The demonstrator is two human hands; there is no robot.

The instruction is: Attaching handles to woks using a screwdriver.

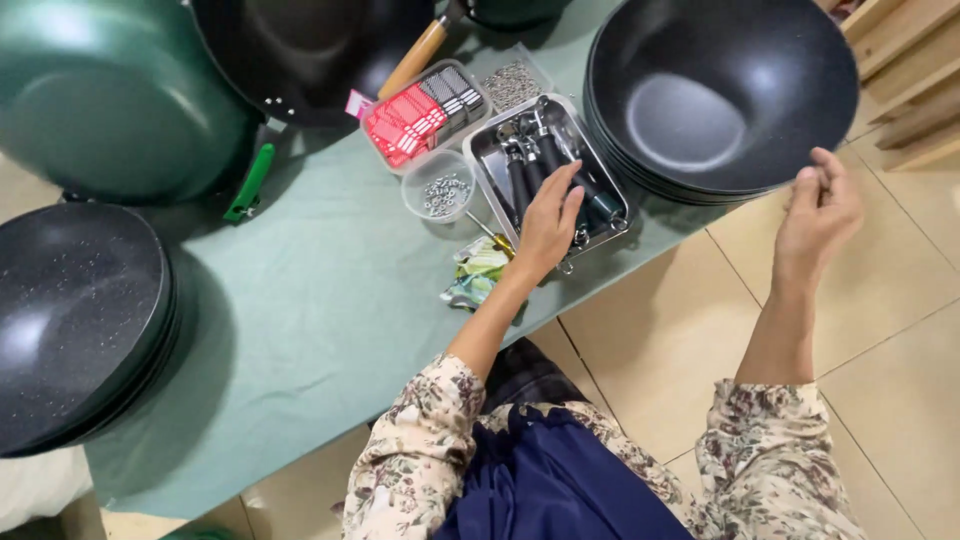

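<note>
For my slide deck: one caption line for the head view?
Left hand reaches into a metal tray of dark handles; right hand touches the rim of stacked black woks.

Green pan (110, 95) cut off by top edge; bowl contents (445, 192) too small.

The person wore a cream blouse printed with small dark flowers, its loose sleeves pushed up past both elbows, over a dark navy skirt or apron gathered in soft folds.

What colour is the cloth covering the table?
Pale green, plain; the cloth shows best in the head view.
</note>
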